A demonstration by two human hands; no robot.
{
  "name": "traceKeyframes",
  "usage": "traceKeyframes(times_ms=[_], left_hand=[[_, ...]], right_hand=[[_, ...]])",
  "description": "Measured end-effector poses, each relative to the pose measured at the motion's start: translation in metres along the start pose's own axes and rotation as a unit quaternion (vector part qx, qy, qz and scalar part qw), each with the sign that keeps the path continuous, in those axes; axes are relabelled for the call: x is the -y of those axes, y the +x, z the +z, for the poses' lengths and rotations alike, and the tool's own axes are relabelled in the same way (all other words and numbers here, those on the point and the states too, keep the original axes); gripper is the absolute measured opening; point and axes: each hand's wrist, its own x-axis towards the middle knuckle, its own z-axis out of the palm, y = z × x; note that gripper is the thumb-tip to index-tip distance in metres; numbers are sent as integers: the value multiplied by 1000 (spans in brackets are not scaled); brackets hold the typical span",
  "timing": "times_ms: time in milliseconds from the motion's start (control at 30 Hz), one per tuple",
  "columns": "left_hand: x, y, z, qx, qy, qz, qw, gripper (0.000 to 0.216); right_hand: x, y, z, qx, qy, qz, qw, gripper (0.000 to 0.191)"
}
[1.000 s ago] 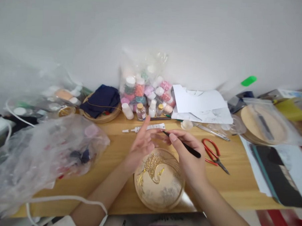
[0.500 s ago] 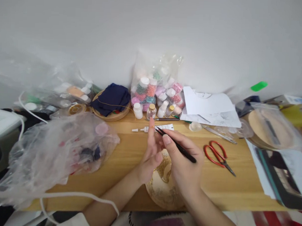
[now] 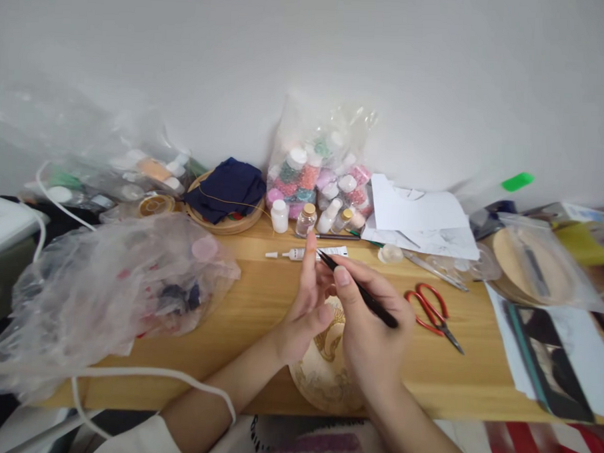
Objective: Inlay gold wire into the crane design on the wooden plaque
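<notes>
Black tweezers (image 3: 366,297) are gripped in my right hand (image 3: 377,330), their tips pointing up and left toward the index finger of my left hand. My left hand (image 3: 306,310) is raised with its index finger stretched up and the thumb apart; the other fingers are partly hidden behind the right hand. Whether a tiny thing sits on that fingertip or between the tweezer tips is too small to tell. Below both hands lies a round pale disc (image 3: 315,381) with a gold raised pattern, partly covered by them. A white glue tube (image 3: 297,254) lies just beyond the fingers.
Red-handled scissors (image 3: 433,316) lie to the right, near a dark phone (image 3: 551,357) on paper. Small bottles (image 3: 306,219) stand before a bag of beads (image 3: 304,173). A crumpled plastic bag (image 3: 103,291) covers the left; a white cable (image 3: 175,376) crosses my left forearm.
The view has shifted slightly. The tweezer tips have moved a little away from the left index fingertip, where a small orange spot showed earlier. Both hands keep nearly the same pose.
</notes>
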Motion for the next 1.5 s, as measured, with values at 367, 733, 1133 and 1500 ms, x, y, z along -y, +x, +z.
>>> traceKeyframes(times_ms=[367, 733, 1133, 1500], left_hand=[[1, -1, 0, 31, -14, 23, 999, 111], [1, -2, 1, 18, -13, 21, 1000, 112], [1, -3, 0, 27, -2, 15, 1000, 119], [11, 10, -17, -3, 128, 105, 986, 76]], right_hand=[[1, 0, -3, 12, -53, -90, 994, 18], [0, 2, -4, 27, -46, -112, 992, 26], [1, 3, -7, 36, -64, -136, 988, 25], [-9, 7, -36, 64, -114, -175, 976, 22]])
